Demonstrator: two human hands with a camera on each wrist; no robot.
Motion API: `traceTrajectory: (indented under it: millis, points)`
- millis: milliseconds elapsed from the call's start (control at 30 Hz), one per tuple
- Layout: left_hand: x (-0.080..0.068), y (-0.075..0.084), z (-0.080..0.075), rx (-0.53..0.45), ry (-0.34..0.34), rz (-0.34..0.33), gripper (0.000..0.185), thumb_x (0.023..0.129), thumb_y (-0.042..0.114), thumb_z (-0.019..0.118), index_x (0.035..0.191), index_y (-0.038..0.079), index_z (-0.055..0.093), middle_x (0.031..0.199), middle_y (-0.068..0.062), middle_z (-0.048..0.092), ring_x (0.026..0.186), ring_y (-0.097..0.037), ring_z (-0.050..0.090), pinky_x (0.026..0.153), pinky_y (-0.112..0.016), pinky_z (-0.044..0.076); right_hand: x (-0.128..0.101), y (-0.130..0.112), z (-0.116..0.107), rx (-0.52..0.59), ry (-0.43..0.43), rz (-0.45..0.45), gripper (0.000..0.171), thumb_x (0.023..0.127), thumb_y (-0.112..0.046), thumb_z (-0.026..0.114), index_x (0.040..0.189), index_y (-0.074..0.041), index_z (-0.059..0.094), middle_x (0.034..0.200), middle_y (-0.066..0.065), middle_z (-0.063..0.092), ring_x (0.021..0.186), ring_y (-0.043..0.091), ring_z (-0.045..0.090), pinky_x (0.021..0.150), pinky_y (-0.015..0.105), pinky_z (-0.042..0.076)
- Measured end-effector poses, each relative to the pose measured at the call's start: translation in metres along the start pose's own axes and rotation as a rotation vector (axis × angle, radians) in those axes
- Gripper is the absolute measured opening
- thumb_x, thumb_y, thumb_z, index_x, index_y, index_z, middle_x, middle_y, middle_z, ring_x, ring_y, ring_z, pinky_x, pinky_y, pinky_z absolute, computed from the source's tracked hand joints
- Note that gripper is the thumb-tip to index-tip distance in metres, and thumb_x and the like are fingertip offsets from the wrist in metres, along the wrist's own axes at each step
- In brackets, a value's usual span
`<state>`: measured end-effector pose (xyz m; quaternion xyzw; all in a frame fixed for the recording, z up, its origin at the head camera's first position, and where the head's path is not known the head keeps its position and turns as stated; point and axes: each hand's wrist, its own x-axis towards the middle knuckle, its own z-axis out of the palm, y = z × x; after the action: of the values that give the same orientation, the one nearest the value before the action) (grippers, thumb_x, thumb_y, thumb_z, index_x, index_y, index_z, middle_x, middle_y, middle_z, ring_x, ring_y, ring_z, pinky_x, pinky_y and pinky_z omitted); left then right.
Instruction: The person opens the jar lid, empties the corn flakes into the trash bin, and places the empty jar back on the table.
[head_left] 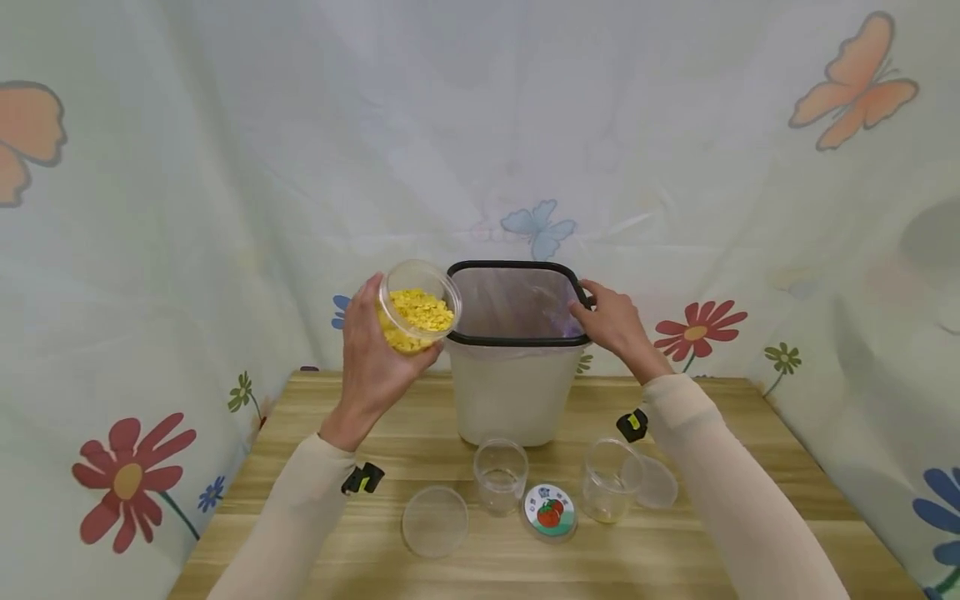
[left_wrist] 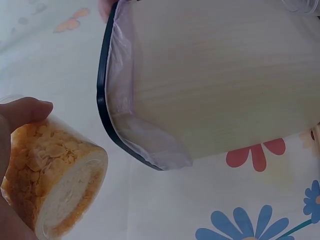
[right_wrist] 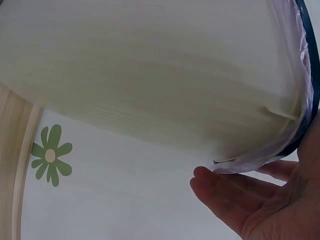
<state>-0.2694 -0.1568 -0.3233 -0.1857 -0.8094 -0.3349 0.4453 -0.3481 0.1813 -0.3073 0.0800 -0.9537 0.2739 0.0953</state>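
1. Head view: a person stands at a wooden table (head_left: pixel 420 454) hung round with flowered cloth. The left hand (head_left: pixel 372 360) is wrapped around a clear jar of yellow flakes (head_left: pixel 417 312), lifted and tilted just beside the left rim of a white bin (head_left: pixel 512 392) with a black rim and a clear liner. The right hand (head_left: pixel 615 321) rests on the bin's right rim, its fingers lying over the edge. On the table in front of the bin stand two empty clear jars (head_left: pixel 501 475) (head_left: pixel 609 480), with a clear lid (head_left: pixel 435 521), a lid with a tomato picture (head_left: pixel 550 510) and another clear lid (head_left: pixel 657 482) lying near them.

2. Left wrist view: the jar of yellow flakes (left_wrist: pixel 55 185) lies on its side in the left hand (left_wrist: pixel 17 117), fingers curled round it. The bin (left_wrist: pixel 220 85) is close by, not touching the jar.

3. Right wrist view: the right hand (right_wrist: pixel 265 200) sits at the bin's (right_wrist: pixel 150 75) black rim, the fingers nearly straight beneath the liner's edge and the palm against the rim.
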Motion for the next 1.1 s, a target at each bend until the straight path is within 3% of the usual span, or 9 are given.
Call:
traceTrajectory:
  millis: [200,467,767,1100]
  points:
    - [0.008,0.000,0.001,0.000,-0.020,0.000,0.110,0.062,0.032,0.090,0.149,0.004,0.029,0.143,-0.017,0.045,0.132,-0.034,0.042,0.109,-0.056,0.034,0.002,-0.004,0.004,-0.010,0.042,0.012,0.053,0.098,-0.024,0.045,0.149,-0.008,0.042,0.130,0.024,0.061,0.105,0.039,0.061,0.079,0.045,0.048]
    - [0.022,0.002,0.007,0.002,-0.037,0.033,0.108,0.063,0.032,0.089,0.149,0.003,0.031,0.143,-0.016,0.046,0.132,-0.033,0.042,0.112,-0.054,0.032,0.001,-0.003,0.009,0.029,0.068,0.032,0.054,0.099,-0.021,0.042,0.151,-0.006,0.037,0.132,0.024,0.061,0.120,0.042,0.057,0.093,0.051,0.048]
    - [0.036,0.005,0.012,0.024,-0.058,0.062,0.106,0.064,0.033,0.088,0.148,0.005,0.031,0.142,-0.015,0.047,0.128,-0.033,0.045,0.107,-0.052,0.036,0.001,-0.003,0.014,0.058,0.084,0.008,0.051,0.099,-0.018,0.040,0.148,-0.003,0.041,0.129,0.024,0.063,0.112,0.038,0.061,0.091,0.049,0.048]
    - [0.057,0.008,0.021,0.089,-0.095,0.107,0.105,0.066,0.035,0.087,0.149,0.007,0.030,0.146,-0.015,0.044,0.131,-0.034,0.041,0.111,-0.051,0.033,0.000,-0.002,0.011,0.065,0.091,-0.001,0.051,0.099,-0.017,0.040,0.148,-0.003,0.042,0.131,0.024,0.061,0.114,0.039,0.059,0.093,0.050,0.047]
